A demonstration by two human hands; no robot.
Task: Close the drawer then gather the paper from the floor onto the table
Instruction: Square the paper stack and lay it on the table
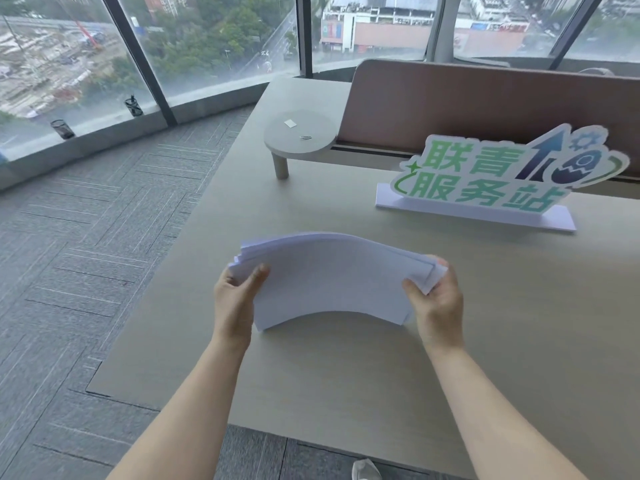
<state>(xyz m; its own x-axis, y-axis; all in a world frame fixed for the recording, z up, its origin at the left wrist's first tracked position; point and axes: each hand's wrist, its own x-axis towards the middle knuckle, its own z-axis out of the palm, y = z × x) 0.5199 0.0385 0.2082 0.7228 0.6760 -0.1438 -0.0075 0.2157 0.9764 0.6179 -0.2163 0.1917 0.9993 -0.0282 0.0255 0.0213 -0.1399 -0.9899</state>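
Observation:
A stack of white paper point(332, 275) arches upward above the beige table point(346, 368). My left hand point(235, 303) grips the stack's left end and my right hand point(436, 303) grips its right end. The near corners of the stack rest on or hover just over the tabletop; its middle bows up. The sheets are slightly fanned at both ends. No drawer is in view, and no paper shows on the visible floor.
A white sign with green characters point(491, 178) stands on the table behind the paper. A small raised round shelf point(301, 136) sits at the far left, beside a brown partition point(485, 105). Grey carpet point(86, 254) lies left of the table, with two black mesh cups point(62, 129) at the window.

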